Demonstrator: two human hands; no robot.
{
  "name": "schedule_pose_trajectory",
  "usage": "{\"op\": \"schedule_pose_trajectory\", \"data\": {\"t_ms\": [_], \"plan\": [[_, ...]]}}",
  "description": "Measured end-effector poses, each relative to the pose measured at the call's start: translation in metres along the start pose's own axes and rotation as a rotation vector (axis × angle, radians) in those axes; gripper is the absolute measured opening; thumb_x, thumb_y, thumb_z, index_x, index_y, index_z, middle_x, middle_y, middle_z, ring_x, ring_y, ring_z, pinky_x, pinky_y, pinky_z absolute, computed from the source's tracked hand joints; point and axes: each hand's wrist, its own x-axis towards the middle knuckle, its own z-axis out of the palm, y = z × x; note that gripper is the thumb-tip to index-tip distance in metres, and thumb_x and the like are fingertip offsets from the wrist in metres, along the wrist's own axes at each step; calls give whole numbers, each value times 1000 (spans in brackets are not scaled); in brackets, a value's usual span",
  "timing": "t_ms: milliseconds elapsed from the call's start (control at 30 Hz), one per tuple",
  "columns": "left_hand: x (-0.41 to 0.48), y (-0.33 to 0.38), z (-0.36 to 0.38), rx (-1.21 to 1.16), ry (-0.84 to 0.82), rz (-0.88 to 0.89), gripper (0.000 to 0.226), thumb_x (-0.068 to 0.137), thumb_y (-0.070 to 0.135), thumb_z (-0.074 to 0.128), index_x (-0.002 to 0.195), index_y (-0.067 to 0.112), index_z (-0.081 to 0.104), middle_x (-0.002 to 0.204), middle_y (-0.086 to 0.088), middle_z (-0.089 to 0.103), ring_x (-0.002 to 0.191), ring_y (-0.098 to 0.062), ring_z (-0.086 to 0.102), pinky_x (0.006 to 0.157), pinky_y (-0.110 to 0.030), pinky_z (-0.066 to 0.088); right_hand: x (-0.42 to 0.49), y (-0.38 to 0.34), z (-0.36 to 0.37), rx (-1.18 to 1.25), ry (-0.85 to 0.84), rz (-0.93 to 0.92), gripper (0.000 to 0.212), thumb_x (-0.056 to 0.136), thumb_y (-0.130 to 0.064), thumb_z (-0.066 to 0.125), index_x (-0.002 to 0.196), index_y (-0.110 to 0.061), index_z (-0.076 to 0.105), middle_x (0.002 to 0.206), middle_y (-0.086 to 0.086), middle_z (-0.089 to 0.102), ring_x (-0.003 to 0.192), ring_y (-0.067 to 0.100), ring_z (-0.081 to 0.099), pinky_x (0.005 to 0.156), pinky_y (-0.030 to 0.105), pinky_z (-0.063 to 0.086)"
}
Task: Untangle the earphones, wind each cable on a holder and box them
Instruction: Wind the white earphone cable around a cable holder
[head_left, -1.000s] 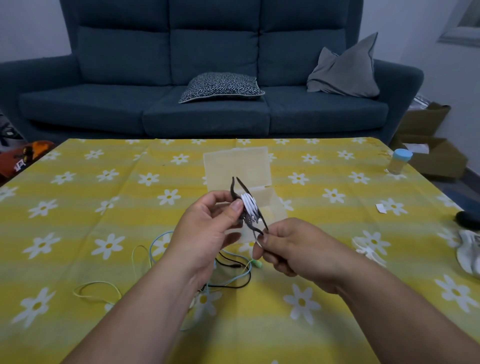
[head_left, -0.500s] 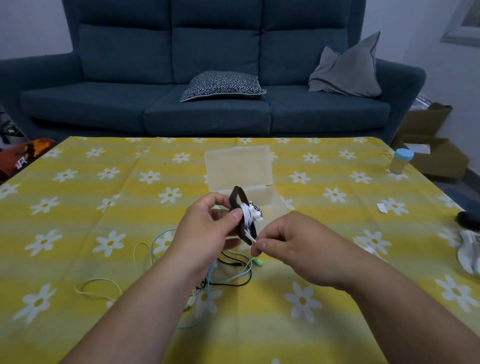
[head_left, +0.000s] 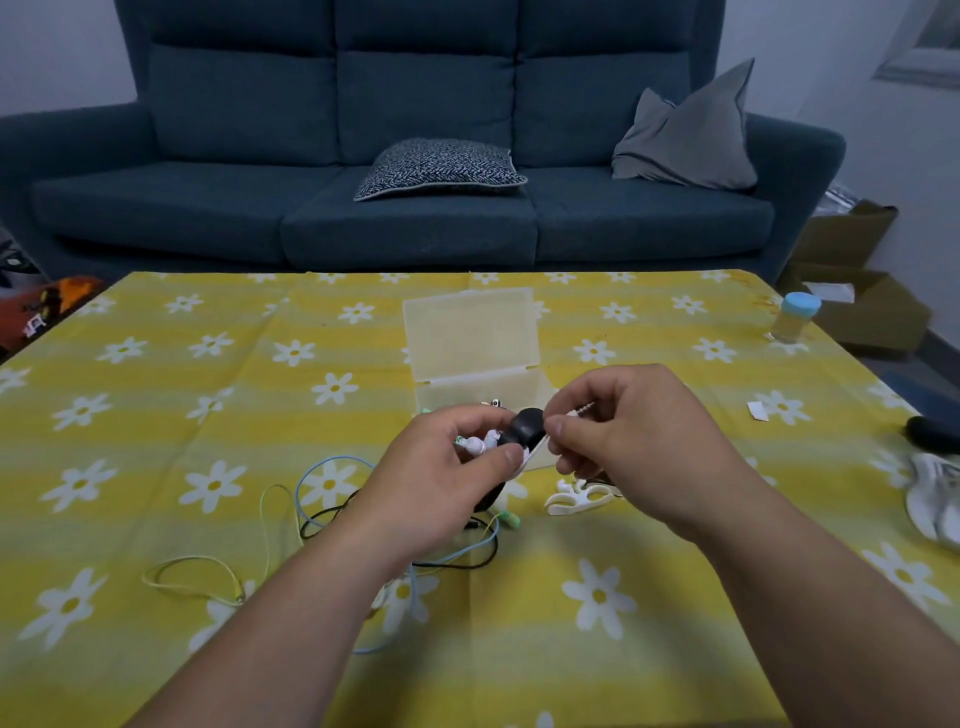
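Observation:
My left hand (head_left: 447, 483) grips a black cable holder (head_left: 523, 428) with white earphones (head_left: 480, 442) wound on it. My right hand (head_left: 639, 431) pinches the white cable end right beside the holder's top. Just behind both hands stands the translucent box (head_left: 470, 338) with its lid up. A white holder (head_left: 576, 496) lies on the cloth under my right hand. Loose blue, black and pale green earphone cables (head_left: 322, 499) sprawl on the table below my left hand, still crossing each other.
The table wears a yellow cloth with white flowers (head_left: 156, 415). A small jar with a blue cap (head_left: 795, 323) stands at the far right edge. A white object (head_left: 932, 499) and a dark one (head_left: 932, 431) lie at the right edge. A blue sofa (head_left: 415, 156) is behind.
The holder has turned in my left hand from edge-on to showing its rounded black end. My right hand rose from below the holder to its upper right, drawing the white cable end.

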Motion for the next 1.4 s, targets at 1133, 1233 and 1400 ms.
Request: {"op": "schedule_pose_trajectory", "data": {"t_ms": [1133,1233,1400], "plan": [[-2,6,4,38,49,17,16,74,9,82,84,20,77,80,1,75,72,-14,68,72,-30,54,-2,-1,9,-230,91,-54,16,86,-15,72,78,-28,77,56,-17,65,56,1,63,53,19,50],[-1,5,7,6,116,8,16,73,8,82,83,16,73,77,-1,74,67,-13,68,70,-29,55,-5,-4,15,-285,108,-97,14,87,-17,70,86,-28,78,66,-21,66,65,-4,64,55,14,49],[1,2,12,-44,245,33,28,75,15,82,97,29,73,82,2,67,64,-14,65,73,-39,59,-7,-3,29,-333,210,-200,7,85,-21,74,82,-27,75,72,-15,72,70,0,66,64,22,54]]}}
